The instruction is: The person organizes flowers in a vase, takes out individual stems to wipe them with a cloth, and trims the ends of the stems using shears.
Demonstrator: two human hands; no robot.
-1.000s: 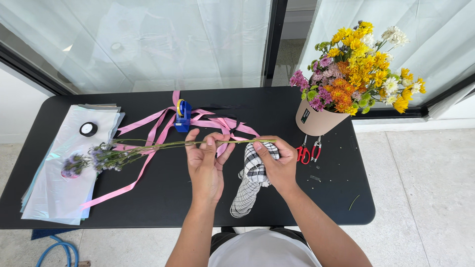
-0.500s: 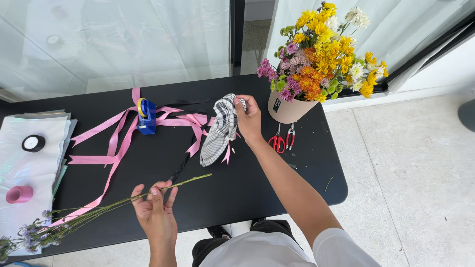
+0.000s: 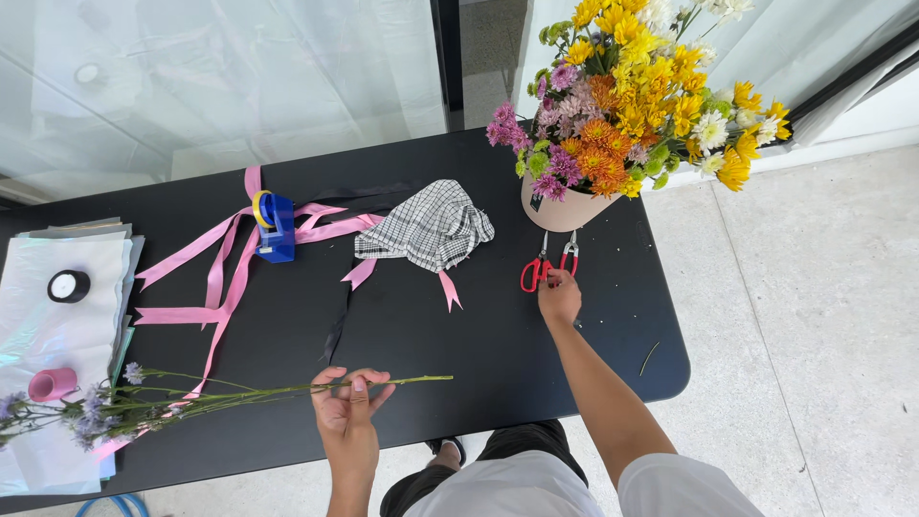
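On the black table (image 3: 593, 335) beside glass panes (image 3: 239, 77) and pale tiled floor (image 3: 814, 316): my left hand (image 3: 347, 407) pinching flower stems (image 3: 239, 391); my right hand (image 3: 559, 297), fingers curled, touching red scissors (image 3: 548, 268).

Flower pot (image 3: 560, 209) crowding scissors (image 3: 546, 270)

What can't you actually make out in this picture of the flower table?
- Head view: the blades of the red scissors run under the flower pot, which hides them.
- Whether the right hand grips the scissors or only touches the handles: fingers cover the contact.
- The blooms of the flower stems held by the left hand are partly cut off by the left edge.
- Tiny specks on the black table: too small to identify.
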